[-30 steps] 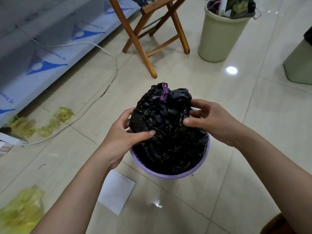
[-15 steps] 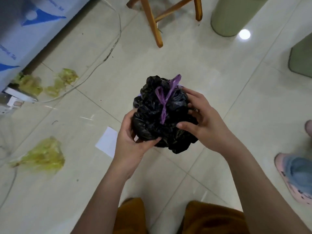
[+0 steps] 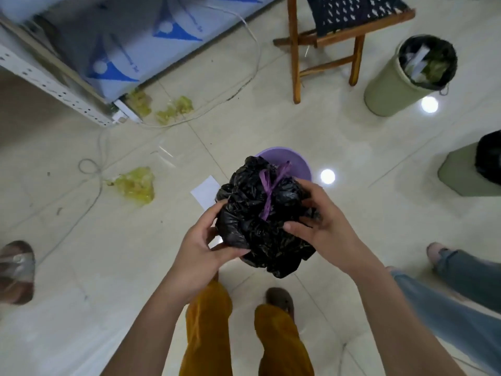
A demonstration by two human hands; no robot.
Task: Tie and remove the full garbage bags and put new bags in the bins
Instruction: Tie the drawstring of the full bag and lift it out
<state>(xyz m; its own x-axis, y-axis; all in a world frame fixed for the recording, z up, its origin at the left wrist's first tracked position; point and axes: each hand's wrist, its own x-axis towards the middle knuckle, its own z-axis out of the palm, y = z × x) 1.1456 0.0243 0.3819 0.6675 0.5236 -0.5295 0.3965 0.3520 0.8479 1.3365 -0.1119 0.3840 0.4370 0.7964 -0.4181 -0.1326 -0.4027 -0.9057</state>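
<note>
The tied black bag [image 3: 267,215] has been lifted clear of the purple bin [image 3: 298,165], gripped by the left hand [image 3: 202,249] and right hand [image 3: 324,226]; a new bag is needed.

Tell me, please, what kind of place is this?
Probably an indoor workroom or shop back room, though I cannot be sure: glossy floor tiles, several small waste bins such as the green bin, a folding wooden chair, and a perforated metal shelf frame.

glossy pale tile floor [image 3: 271,126]. on it: purple bin [image 3: 298,166] at centre, green bin [image 3: 390,96] upper right beside a wooden chair [image 3: 325,50], white paper [image 3: 204,191] centre-left, yellowish scraps [image 3: 135,185] and a white cable [image 3: 254,52] left.
</note>
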